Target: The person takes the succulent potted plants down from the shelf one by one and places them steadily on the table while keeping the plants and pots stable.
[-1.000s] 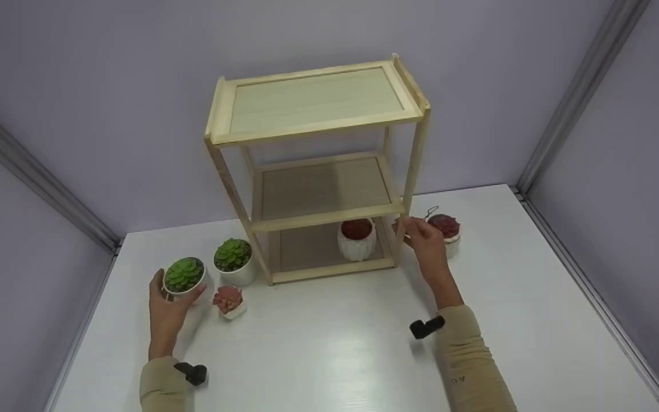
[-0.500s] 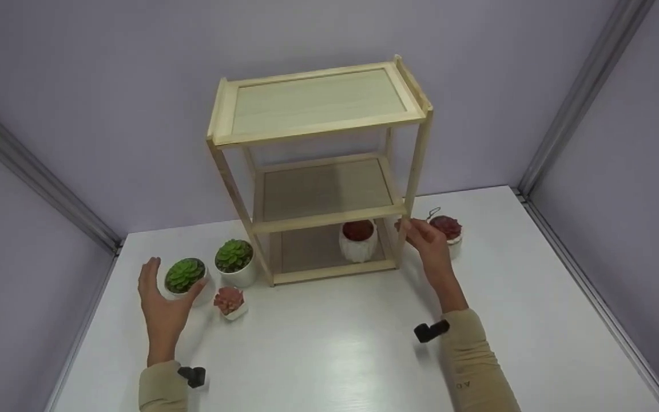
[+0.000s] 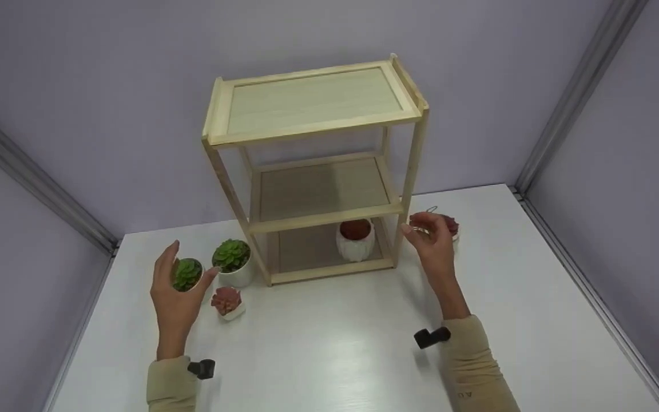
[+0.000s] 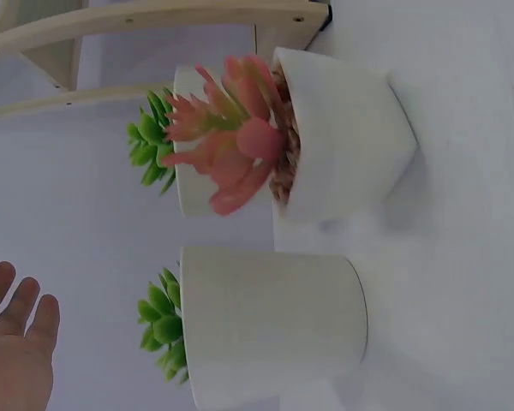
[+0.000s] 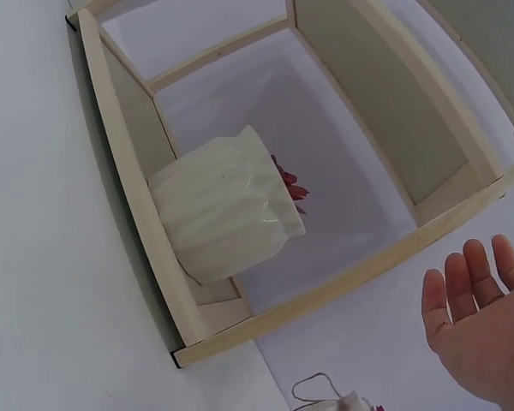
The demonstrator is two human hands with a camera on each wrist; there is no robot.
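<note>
My left hand (image 3: 176,303) is spread with thumb and fingers apart, above and in front of a green succulent in a white pot (image 3: 187,273). The left wrist view shows a gap between that hand (image 4: 17,351) and the white pots. Beside it stand a second potted green succulent (image 3: 231,257) and a small pink succulent in a white angular pot (image 3: 227,303). By the right front post of the wooden shelf (image 3: 329,218), my right hand (image 3: 435,254) has loosely bent fingers and holds nothing. A white ribbed pot (image 5: 227,210) with a red succulent stands on the bottom tier.
A dark red succulent (image 3: 451,224) in a pale pot with a string loop stands behind my right hand, partly hidden by it. The shelf is set against the back wall on a white table (image 3: 318,343). Side walls enclose the table left and right.
My left hand has let go of the green succulent's pot, opened wide and drawn upward from it. My right hand has come off the shelf's right post, its fingers loosening.
</note>
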